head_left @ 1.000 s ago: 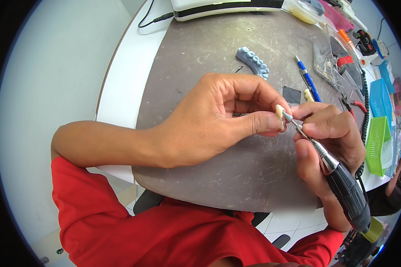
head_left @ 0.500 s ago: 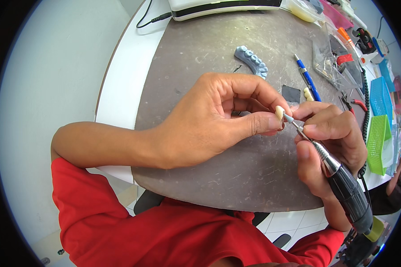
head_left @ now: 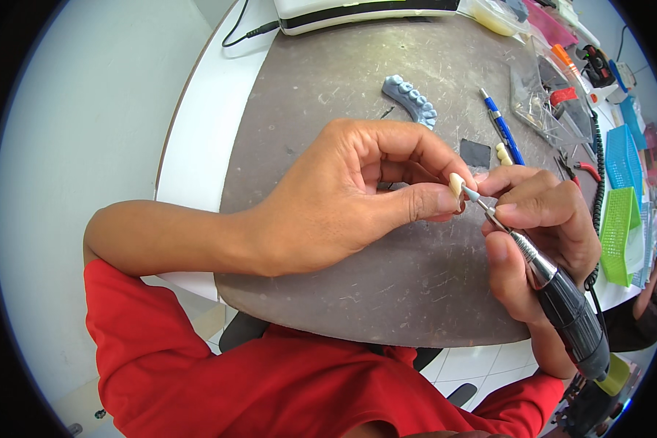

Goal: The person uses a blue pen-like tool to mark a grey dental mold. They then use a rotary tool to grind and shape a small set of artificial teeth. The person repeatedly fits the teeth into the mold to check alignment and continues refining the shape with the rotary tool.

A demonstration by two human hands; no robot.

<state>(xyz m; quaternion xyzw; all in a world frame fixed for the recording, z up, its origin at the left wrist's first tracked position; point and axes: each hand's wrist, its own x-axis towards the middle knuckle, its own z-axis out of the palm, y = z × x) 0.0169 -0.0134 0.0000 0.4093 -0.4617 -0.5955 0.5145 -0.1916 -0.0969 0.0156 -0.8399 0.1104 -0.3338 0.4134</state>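
My left hand (head_left: 372, 197) pinches a small cream-coloured dental crown (head_left: 456, 182) between thumb and fingertips, above the worktop. My right hand (head_left: 540, 226) is closed around a black and silver dental handpiece (head_left: 566, 310). The handpiece slants up to the left, and its pale blue-grey conical grinding tip (head_left: 471, 195) meets the crown's near right side. Beyond the hands lies a blue-grey dental model (head_left: 411, 101) of part of a tooth row. A joined piece of cream teeth (head_left: 503, 154) rests beside a blue mechanical pencil (head_left: 502, 125) and a small dark square (head_left: 476, 153).
The grey worktop (head_left: 306, 306) curves around in front of me. A clear plastic box (head_left: 551, 102) holding small tools stands at the back right. Red-handled pliers (head_left: 588, 171), a coiled black cord (head_left: 598, 146), and green (head_left: 618, 233) and blue baskets (head_left: 623, 157) line the right side. A white device (head_left: 365, 14) sits behind.
Both hands stay almost in place, with the tip still at the crown. The whole view has shifted very slightly.
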